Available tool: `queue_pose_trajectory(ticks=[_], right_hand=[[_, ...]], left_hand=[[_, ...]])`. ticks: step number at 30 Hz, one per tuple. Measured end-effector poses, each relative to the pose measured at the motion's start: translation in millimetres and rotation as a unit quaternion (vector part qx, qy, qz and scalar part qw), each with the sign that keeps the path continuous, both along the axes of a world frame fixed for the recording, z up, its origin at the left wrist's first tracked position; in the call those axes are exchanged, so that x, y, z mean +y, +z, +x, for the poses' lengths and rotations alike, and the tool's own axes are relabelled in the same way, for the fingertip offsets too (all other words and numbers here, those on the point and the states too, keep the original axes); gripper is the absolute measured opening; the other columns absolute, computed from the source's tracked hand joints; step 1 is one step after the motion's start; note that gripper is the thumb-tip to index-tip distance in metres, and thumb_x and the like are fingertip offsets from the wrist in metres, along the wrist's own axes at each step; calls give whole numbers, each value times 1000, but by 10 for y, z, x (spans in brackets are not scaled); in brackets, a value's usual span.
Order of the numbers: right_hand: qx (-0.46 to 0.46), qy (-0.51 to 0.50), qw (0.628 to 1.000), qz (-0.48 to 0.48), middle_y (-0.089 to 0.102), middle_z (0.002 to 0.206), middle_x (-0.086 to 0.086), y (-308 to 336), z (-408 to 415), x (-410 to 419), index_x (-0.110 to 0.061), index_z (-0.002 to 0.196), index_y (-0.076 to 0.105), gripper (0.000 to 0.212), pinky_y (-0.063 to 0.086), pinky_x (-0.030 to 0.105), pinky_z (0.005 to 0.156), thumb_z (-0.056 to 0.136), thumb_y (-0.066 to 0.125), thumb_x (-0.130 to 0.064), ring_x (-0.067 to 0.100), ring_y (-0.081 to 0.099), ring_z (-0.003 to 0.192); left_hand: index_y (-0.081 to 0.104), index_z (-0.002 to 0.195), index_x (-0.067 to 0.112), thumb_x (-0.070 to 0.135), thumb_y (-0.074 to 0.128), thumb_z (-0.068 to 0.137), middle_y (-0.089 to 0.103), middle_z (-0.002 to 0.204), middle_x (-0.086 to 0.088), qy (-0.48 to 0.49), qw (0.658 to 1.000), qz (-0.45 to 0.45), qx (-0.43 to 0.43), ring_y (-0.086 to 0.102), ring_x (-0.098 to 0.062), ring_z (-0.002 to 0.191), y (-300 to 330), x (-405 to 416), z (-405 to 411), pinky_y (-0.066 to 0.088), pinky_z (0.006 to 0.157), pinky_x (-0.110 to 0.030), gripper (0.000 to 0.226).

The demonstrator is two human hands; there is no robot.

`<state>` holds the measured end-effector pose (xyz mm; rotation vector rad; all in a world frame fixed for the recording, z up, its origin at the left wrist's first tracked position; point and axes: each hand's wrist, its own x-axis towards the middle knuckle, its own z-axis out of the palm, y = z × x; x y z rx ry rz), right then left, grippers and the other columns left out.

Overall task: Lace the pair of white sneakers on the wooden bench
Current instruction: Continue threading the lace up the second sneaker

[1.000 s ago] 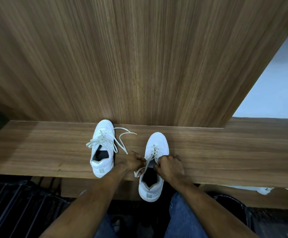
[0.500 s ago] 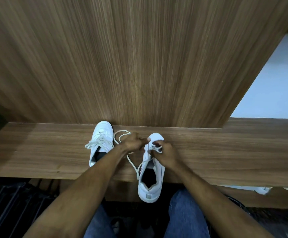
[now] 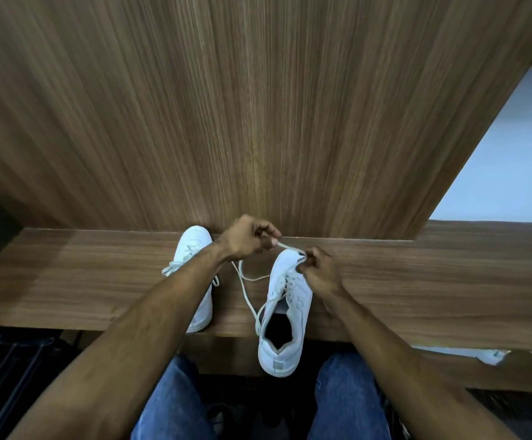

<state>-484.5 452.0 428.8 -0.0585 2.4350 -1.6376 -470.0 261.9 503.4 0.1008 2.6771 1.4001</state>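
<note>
So on the left of the wooden bench you've got the left sneaker, toe pointing at the wood-panel wall, mostly hidden under the forearm, with its loose laces spilling out the side. It isn't being handled at all right now. Moving right, the left hand is up off the bench near the wall, fingers curled and pinching one end of the lace, which runs taut across to the toe end of the right sneaker. Below that a slack loop of the same lace hangs down between the two shoes. The right sneaker lies with its long axis going from the wall back toward the person, heel sticking out past the bench's front edge over the jeans. The right hand sits right on its toe end, fingers bunched and pinching at the lowest eyelets; can't tell exactly which hole. My read: lacing on this shoe has only just started at the toe, and the rest has to work back along the shoe toward the body, with both hands about equally close.
</note>
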Motion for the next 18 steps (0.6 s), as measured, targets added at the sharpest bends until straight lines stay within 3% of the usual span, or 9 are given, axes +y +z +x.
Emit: queue_pose_trajectory(ticks=[3, 5, 6, 8, 10, 12, 15, 18], right_hand=[[57, 118, 991, 17, 69, 100, 11, 39, 50, -86, -4, 98, 67, 16, 50, 30, 81, 83, 66, -3, 18, 64, 92], [97, 137, 984, 63, 68, 96, 15, 36, 50, -106, -1, 91, 69, 16, 51, 40, 84, 89, 63, -16, 23, 64, 92], [90, 137, 984, 63, 69, 93, 16, 53, 39, -88, 1, 88, 70, 22, 51, 38, 81, 92, 61, -18, 22, 65, 88], [45, 94, 994, 19, 72, 90, 11, 149, 35, 0, 1, 86, 73, 23, 46, 18, 70, 94, 57, -13, 11, 65, 77], [-6, 14, 999, -40, 72, 91, 3, 164, -32, 138, 0, 83, 75, 22, 41, 8, 67, 91, 55, -9, 7, 63, 78], [-52, -55, 994, -81, 72, 90, 2, 129, -100, 277, -3, 78, 73, 23, 42, 15, 68, 89, 54, -10, 9, 61, 82], [-146, -137, 973, -112, 66, 84, 4, -4, -135, 431, -12, 80, 69, 19, 37, 25, 62, 91, 53, -14, 13, 57, 75], [-222, -167, 955, -105, 58, 73, 1, -206, -98, 522, -18, 82, 65, 15, 38, 32, 70, 92, 54, -20, 13, 50, 65]], left_hand=[[71, 96, 2, 7, 70, 84, 66, 63, 12, -5, 1000, 12, 2, 58, 6, 55, -157, 128, 82, 45, 57, -12, 13], [71, 95, 2, 7, 70, 85, 66, 66, 7, 20, 1000, 18, 8, 57, 7, 55, -252, 150, 103, 45, 56, -12, 11], [72, 94, 1, 7, 69, 86, 65, 65, 7, 39, 999, 17, 7, 55, 8, 52, -279, 125, 116, 44, 55, -11, 11], [73, 90, 3, 9, 68, 87, 62, 61, 9, 66, 998, -13, 8, 51, 10, 48, -340, 17, 134, 42, 54, -12, 9], [75, 85, 6, 12, 68, 87, 60, 59, 13, 78, 995, -66, 9, 50, 11, 48, -418, -144, 177, 39, 57, -12, 9], [75, 83, 11, 14, 67, 88, 61, 61, 13, 98, 989, -110, -8, 55, 7, 56, -488, -305, 239, 41, 60, -12, 11], [67, 73, 26, 20, 61, 90, 67, 70, 4, 152, 976, -147, -48, 67, -17, 71, -612, -474, 345, 49, 69, -24, 19], [63, 71, 27, 25, 60, 90, 69, 78, 4, 247, 957, -135, -67, 67, -18, 81, -714, -597, 423, 49, 78, -27, 19]])
